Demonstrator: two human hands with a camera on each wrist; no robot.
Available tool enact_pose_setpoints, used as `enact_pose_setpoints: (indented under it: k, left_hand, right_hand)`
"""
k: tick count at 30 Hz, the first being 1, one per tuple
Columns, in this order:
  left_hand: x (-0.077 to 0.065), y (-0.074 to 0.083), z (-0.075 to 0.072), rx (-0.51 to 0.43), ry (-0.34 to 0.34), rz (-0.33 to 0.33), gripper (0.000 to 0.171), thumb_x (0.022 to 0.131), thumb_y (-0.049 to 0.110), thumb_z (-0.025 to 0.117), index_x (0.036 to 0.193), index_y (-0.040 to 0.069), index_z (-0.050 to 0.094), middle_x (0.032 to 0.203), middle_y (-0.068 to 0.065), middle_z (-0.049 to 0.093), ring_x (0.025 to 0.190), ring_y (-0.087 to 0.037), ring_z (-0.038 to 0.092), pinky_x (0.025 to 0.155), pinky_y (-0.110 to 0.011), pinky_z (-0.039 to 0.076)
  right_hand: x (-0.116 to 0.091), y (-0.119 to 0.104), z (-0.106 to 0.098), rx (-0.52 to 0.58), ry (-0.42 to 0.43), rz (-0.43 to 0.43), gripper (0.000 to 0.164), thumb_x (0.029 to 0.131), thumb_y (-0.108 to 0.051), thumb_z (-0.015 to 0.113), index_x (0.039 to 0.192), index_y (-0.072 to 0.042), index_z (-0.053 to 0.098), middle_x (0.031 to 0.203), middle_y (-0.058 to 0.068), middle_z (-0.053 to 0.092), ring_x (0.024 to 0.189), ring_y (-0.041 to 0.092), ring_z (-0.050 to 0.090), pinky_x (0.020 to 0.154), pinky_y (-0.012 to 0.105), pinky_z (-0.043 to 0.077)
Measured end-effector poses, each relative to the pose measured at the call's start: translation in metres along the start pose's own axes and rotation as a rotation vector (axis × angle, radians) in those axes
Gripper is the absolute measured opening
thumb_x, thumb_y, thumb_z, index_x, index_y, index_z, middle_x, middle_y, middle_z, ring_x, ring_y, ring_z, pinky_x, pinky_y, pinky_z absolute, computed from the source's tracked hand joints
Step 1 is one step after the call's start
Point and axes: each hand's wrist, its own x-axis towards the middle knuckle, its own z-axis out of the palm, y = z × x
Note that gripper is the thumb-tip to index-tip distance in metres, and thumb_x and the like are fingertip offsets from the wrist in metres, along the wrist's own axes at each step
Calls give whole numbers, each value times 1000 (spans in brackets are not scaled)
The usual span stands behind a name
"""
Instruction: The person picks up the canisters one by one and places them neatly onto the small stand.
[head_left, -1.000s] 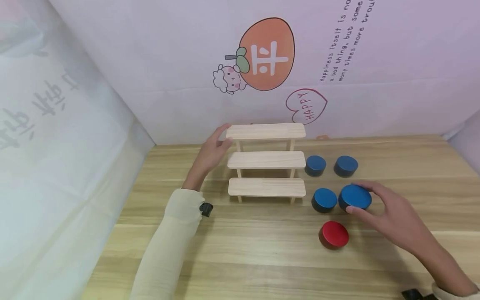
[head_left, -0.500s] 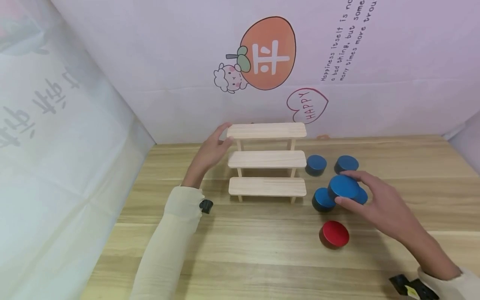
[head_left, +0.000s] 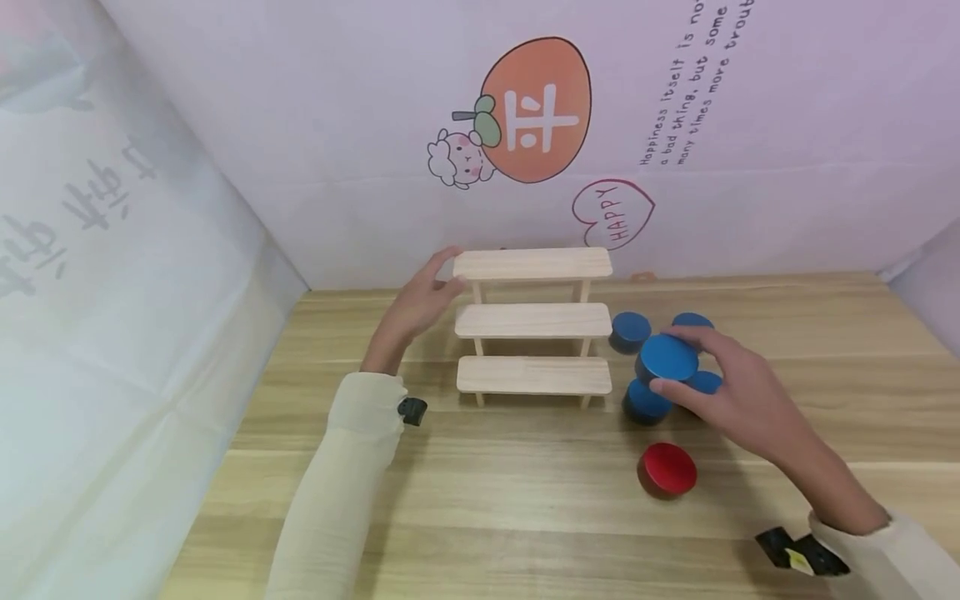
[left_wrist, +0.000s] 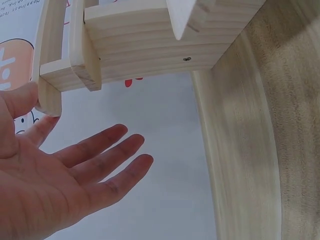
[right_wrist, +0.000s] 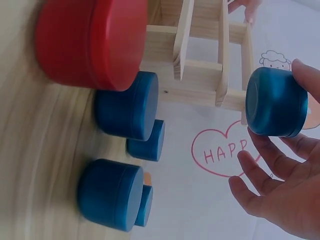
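Your left hand pinches the left end of the wooden stand's top tier between thumb and forefinger, the other three fingers extended. The stand is near the worktop's back edge. Your right hand pinches a raised blue tin, its other fingers spread. Below, four more blue tins sit between the stand and the worktop's right edge; the red tin sits nearer the front edge.

Booth-like corner: printed sheets, wood-grain tabletop
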Motion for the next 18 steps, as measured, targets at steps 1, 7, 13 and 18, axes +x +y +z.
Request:
enact_pose_setpoints:
  k: [1,7,13,18]
  left_hand:
    - [0,0,0,-3,-1,-1,47,89,47,46,132,50,26,135,-1,38,112,-19,45,82,-48,39]
    - [-1,-2,-4,-11,-4,-4,48,89,47,45,133,48,25,133,-2,40,111,-19,45,83,-48,40]
    - [-2,-1,-5,-27,-18,-9,48,89,46,46,132,48,26,130,-3,43,112,-20,44,83,-49,39]
    - [0,1,-3,-45,-38,-21,48,89,46,46,132,50,26,134,-3,39,113,-20,43,83,-48,39]
  right_hand:
    - [1,-1,1,-2,5,-8,63,75,-40,69,126,-12,47,123,17,47,106,36,45,76,58,39]
    - [12,-10,6,-17,12,-31,64,75,-43,69,126,-10,47,120,15,49,99,33,49,72,53,43]
    - [21,-17,7,-8,33,-57,63,75,-43,68,124,-9,48,115,10,52,95,28,49,71,48,44]
    - [24,-23,6,11,13,-33,64,75,-45,67,125,-9,47,118,10,51,100,29,49,75,51,43]
